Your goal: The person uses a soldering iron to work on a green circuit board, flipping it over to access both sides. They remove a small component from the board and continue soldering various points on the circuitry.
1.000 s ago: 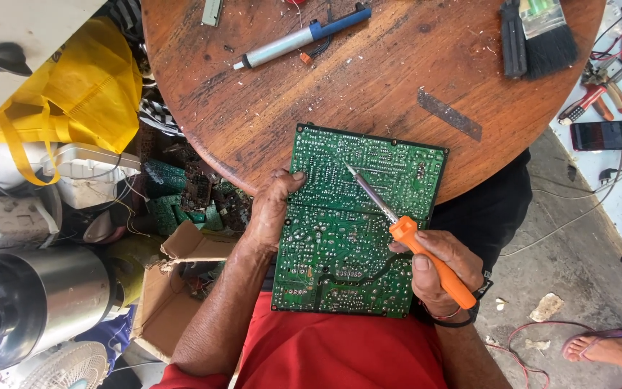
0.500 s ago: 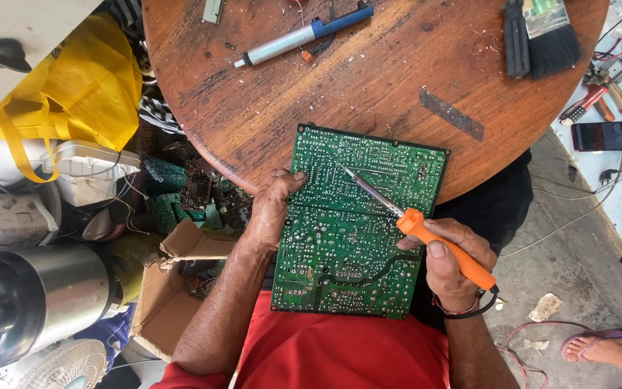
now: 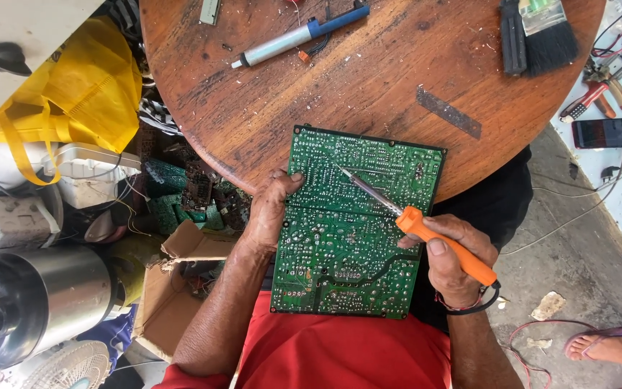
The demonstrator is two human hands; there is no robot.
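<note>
Circuit board, green and rectangular, lies solder side up with its far edge resting on the rim of the round wooden table and its near edge over the person's lap, above the red shirt. It looks stiff, flat and light, so it probably carries well by one edge, yet its face is crowded with fine solder joints and traces that seem easy to scratch or lift; the bare margins look like the safest place to hold it. The left hand does just that: the forearm comes up from below, the palm wraps the board's left edge, the thumb presses on top near the upper corner and the fingers curl out of sight beneath, pinching the edge. The right hand sits at the board's right edge, wrist bent inward, fingers and thumb closed around the orange handle of the soldering iron. That tool looks light and rigid, its handle the only part fit to touch; the metal shaft slants up and left, its tip touching or just above the board's upper middle, which of the two cannot be told. A desoldering pump and a brush lie well apart on the table's far side.
</note>
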